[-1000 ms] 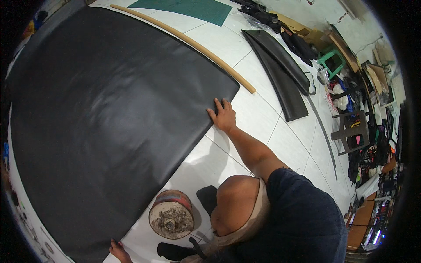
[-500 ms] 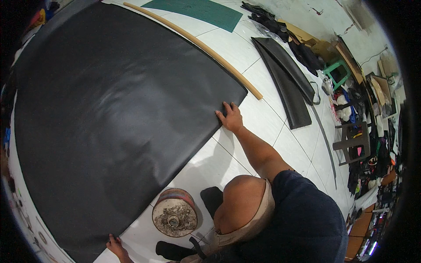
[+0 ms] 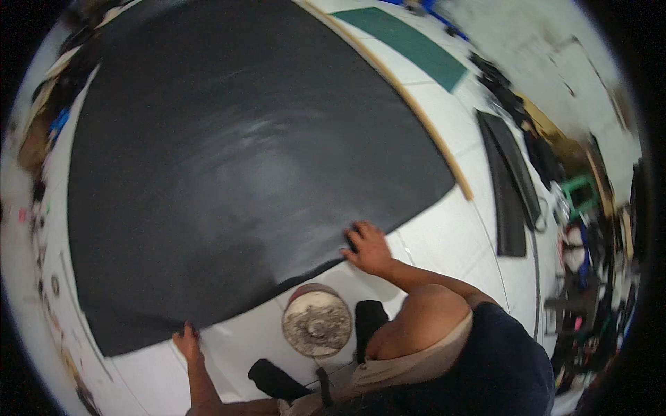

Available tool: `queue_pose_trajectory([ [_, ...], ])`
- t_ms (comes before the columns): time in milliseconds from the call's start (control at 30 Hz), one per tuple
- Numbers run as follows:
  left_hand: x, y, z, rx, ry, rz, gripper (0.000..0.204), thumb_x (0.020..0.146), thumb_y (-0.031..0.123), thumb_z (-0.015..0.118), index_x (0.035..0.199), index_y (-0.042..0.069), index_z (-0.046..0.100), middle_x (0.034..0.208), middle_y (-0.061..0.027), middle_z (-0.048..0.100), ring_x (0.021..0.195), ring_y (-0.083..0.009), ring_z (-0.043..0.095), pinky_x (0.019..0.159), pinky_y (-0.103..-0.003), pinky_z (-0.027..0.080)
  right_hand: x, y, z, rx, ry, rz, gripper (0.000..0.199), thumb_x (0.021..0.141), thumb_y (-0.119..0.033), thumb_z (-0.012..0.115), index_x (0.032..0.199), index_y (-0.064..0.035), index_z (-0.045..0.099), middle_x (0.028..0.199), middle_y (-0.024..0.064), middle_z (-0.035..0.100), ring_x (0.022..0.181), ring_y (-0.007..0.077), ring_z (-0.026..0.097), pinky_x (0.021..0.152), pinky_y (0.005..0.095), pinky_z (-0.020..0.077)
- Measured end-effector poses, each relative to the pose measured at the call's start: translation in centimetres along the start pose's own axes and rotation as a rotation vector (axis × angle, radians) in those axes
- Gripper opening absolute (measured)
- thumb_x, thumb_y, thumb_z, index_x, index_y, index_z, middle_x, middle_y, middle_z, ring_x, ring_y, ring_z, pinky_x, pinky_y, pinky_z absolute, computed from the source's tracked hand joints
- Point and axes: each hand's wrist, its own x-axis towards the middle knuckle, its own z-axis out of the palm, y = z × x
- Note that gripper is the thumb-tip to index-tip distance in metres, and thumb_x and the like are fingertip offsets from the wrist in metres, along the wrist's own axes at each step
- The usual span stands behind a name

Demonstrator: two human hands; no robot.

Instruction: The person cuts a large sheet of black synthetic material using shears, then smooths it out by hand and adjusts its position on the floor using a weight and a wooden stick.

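A large black leather-like sheet (image 3: 243, 187) lies spread over the floor, with a soft sheen in its middle. My left hand (image 3: 186, 343) is at its near left edge, fingers closed on the border, where the material puckers a little. Farther right along the same edge, my right hand (image 3: 369, 248) rests with fingers spread on top of the sheet. The edge between the hands is wavy, with a dark ripple close to the right hand. A round drum-shaped object (image 3: 317, 322) with a worn, dirty top stands between my feet, just below that edge.
A long tan tube (image 3: 423, 121) lies along the sheet's right side. Beyond it are a green mat (image 3: 409, 43) and folded black material (image 3: 505, 187) on white tiles. Clutter, a green stool (image 3: 579, 194) and a dark stool (image 3: 572, 305) line the right wall.
The view has shifted, so the sheet appears turned. My right hand has slid along the near edge, away from the right corner and closer to my left hand. The edge there has become rippled.
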Motion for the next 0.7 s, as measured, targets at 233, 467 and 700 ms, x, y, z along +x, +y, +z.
queue_pose_trajectory([
  [233, 3.6, 3.1, -2.2, -0.275, 0.134, -0.195, 0.058, 0.084, 0.04, 0.073, 0.112, -0.005, 0.051, 0.099, -0.0111, 0.059, 0.078, -0.02, 0.059, 0.061, -0.033, 0.05, -0.8, 0.6, 0.4, 0.045, -0.007, -0.023, 0.054, 0.081, -0.026, 0.072, 0.125, -0.0005, 0.054, 0.133, 0.0253, 0.046, 0.12, 0.0425, 0.047, 0.101, 0.0495, 0.0396],
  [467, 12.0, 4.6, -13.7, -0.412, 0.697, 0.254, 0.055, 0.089, 0.02, 0.064, 0.132, -0.007, 0.044, 0.128, -0.0202, 0.055, 0.116, -0.0312, 0.054, 0.099, -0.037, 0.041, -0.3, 0.1, 0.4, -0.044, -0.16, -0.083, 0.054, 0.089, -0.03, 0.064, 0.131, -0.0002, 0.048, 0.135, 0.0283, 0.042, 0.125, 0.0457, 0.044, 0.101, 0.0509, 0.0409],
  [700, 13.6, 9.9, -17.4, 0.413, 0.84, 0.832, 0.059, 0.09, 0.012, 0.057, 0.144, 0.001, 0.037, 0.137, -0.0217, 0.05, 0.121, -0.0375, 0.052, 0.103, -0.04, 0.04, 0.3, -0.3, -0.6, -0.026, -0.163, -0.058, 0.052, 0.088, -0.026, 0.064, 0.128, 0.002, 0.047, 0.133, 0.0297, 0.042, 0.12, 0.0479, 0.047, 0.097, 0.0497, 0.0443],
])
